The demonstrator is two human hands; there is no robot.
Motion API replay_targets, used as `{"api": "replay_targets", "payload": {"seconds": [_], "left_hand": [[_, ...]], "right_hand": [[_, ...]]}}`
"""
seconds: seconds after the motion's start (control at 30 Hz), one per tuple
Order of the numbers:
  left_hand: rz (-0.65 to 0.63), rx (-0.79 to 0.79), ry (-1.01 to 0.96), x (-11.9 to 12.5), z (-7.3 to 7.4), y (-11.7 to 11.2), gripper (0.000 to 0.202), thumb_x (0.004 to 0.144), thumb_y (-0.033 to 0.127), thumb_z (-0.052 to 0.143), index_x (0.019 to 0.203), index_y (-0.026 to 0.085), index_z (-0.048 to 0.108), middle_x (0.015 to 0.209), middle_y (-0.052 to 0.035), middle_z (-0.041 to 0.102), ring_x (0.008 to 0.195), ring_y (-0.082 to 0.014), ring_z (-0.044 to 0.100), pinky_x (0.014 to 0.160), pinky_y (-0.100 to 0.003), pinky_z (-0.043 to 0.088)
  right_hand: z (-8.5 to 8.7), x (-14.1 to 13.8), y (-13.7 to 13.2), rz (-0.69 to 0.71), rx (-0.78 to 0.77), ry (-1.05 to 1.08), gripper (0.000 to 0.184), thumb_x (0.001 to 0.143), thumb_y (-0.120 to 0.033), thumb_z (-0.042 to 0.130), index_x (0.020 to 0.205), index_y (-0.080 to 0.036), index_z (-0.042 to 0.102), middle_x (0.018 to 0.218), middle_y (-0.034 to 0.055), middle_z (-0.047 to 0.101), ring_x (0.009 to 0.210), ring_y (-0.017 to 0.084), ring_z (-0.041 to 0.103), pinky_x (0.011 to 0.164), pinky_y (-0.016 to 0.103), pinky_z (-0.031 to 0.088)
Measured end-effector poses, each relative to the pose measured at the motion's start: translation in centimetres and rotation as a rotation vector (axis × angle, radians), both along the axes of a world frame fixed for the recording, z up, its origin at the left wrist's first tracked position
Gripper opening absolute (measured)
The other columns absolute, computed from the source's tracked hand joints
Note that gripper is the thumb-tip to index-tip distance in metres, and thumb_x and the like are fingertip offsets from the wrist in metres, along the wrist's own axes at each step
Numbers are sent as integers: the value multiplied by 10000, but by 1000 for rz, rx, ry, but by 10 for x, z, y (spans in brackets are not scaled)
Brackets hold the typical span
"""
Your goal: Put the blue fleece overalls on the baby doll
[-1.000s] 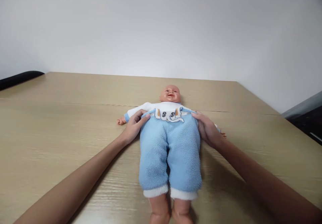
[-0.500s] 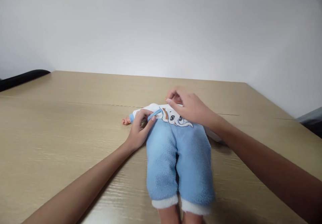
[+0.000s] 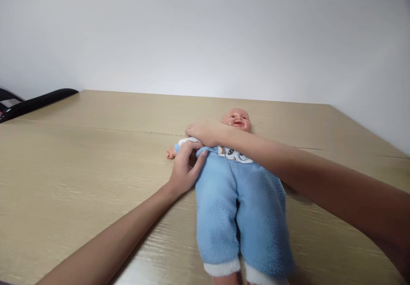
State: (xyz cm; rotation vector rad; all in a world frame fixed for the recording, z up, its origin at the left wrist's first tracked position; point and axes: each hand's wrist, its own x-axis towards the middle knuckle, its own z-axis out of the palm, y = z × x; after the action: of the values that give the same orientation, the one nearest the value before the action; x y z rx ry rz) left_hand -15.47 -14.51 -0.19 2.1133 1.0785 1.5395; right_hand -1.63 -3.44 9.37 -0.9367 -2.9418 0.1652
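A baby doll [image 3: 237,120] lies on its back on the wooden table [image 3: 80,157], head away from me. It wears light blue fleece overalls [image 3: 237,208] with white cuffs and an elephant bib over a white top. My left hand [image 3: 185,167] pinches the overalls' strap end at the doll's left-side shoulder, fingers closed on the fabric. My right hand [image 3: 205,132] reaches across the doll's chest to that same shoulder and its fingers curl onto the strap and white sleeve. The doll's small hand [image 3: 171,154] sticks out just beyond my fingers.
A plain white wall [image 3: 205,37] rises behind the table's far edge. A black object [image 3: 38,101], like a chair arm, lies off the table's back left corner. The table's right edge slants away at the right.
My right hand has moved from the doll's right side, across the chest, to the left shoulder beside my left hand. The doll's face is uncovered again. The view has shifted left.
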Motion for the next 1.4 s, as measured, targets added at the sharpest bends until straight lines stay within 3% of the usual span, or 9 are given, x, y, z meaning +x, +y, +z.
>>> {"api": "replay_targets", "payload": {"seconds": [0.13,0.27,0.47,0.6,0.73,0.9,1.1,1.2,1.4], "left_hand": [[6,-32,-18,-1,-2,-1,104,1076,309,675,1074,215,629,944,-12,626,811,-154,528,784,-311,462],[40,139,32,-1,-3,-3,71,1067,259,677,1116,222,640,1034,-48,641,951,-191,593,872,-351,505],[114,440,-1,0,-9,-7,214,1065,233,643,1274,273,618,1349,-127,578,1289,-284,594,1118,-530,496],[-37,171,-278,5,-13,-4,134,1143,368,523,1239,275,528,1226,-88,644,1129,-228,665,1055,-459,533],[15,-140,-452,10,-7,0,232,1100,481,631,1141,255,599,1150,-46,635,1086,-186,630,975,-322,524],[-132,-455,-672,11,-6,6,264,1056,512,698,1077,266,605,1058,1,645,1004,-135,626,910,-230,517],[-225,-757,-915,10,-14,17,519,865,638,874,1088,283,569,972,22,675,850,-128,646,745,-212,543],[-195,-817,-879,9,-16,27,569,811,630,917,1079,260,580,885,28,665,762,-122,622,671,-208,517],[-266,-713,-636,-2,-15,41,439,936,602,816,1077,231,629,1082,-1,689,978,-123,636,865,-197,523]], "right_hand": [[11,33,-7,-52,72,146,242,940,-278,692,1163,-184,704,1140,114,789,921,262,685,743,342,421],[14,67,-16,-144,-76,452,278,901,-181,662,1176,-210,695,1123,48,798,956,231,708,828,322,478],[4,79,-20,-129,-178,521,478,812,-37,606,1227,-232,738,1202,38,807,1035,227,717,918,338,516],[-5,73,-19,-63,-123,497,404,859,-76,657,1208,-238,781,1206,55,811,1090,253,723,981,385,535],[-1,74,-32,-153,-169,503,294,998,-281,695,1279,-202,736,1301,114,781,1122,257,730,997,394,557],[14,85,-62,-315,-299,382,418,1055,-603,616,1041,-208,752,1013,76,811,922,256,718,806,364,514],[-9,93,-77,-349,-268,484,411,988,-598,709,1144,-218,710,1017,43,760,910,241,661,779,345,444],[-25,97,-72,-342,-334,629,426,974,-622,719,1092,-214,678,988,14,707,914,223,633,801,333,445],[-40,107,-65,-302,-625,885,442,930,-622,778,1056,-241,594,952,-18,683,885,205,632,788,311,461]]}}
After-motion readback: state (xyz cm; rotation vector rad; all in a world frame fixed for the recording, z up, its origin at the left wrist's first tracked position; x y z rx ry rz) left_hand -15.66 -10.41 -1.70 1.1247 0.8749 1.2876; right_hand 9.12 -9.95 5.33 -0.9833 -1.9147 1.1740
